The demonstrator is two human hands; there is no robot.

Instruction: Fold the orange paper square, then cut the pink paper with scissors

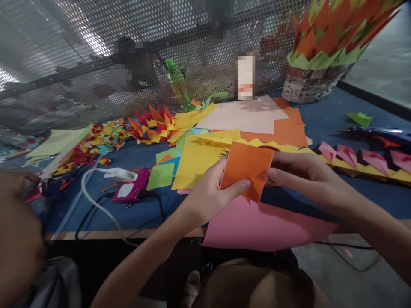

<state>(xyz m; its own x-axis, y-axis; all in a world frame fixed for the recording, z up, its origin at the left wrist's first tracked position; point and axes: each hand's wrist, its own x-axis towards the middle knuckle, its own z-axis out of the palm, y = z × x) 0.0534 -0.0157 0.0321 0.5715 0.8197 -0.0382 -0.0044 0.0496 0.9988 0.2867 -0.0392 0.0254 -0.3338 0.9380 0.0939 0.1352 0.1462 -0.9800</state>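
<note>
Table (pixel 135 216), covered in dark blue, fills the middle of the frame and runs to a perforated metal screen (pixel 96 55) across the top. A pink paper sheet (pixel 263 224) lies at the lower centre, hanging over the near edge, and a yellow sheet (pixel 192 164) lies just beyond it with a pale sheet and orange sheets (pixel 289 128) behind. At the upper right stands a basket (pixel 316 81) filled with orange and green folded paper points. A row of pink and yellow folded pieces (pixel 359 160) stretches along the right side, and a heap of small folded pieces (pixel 99 143) lies at the left. A magenta device (pixel 131 190) with cables sits at the lower left of centre. At the centre, both hands hold an orange paper square (pixel 248 169) lifted above the pink sheet: the left hand (pixel 208 192) has its fingers clamped on the lower left edge, thumb across the front, and the right hand (pixel 302 175) has its fingers pinched together on the right edge.
</note>
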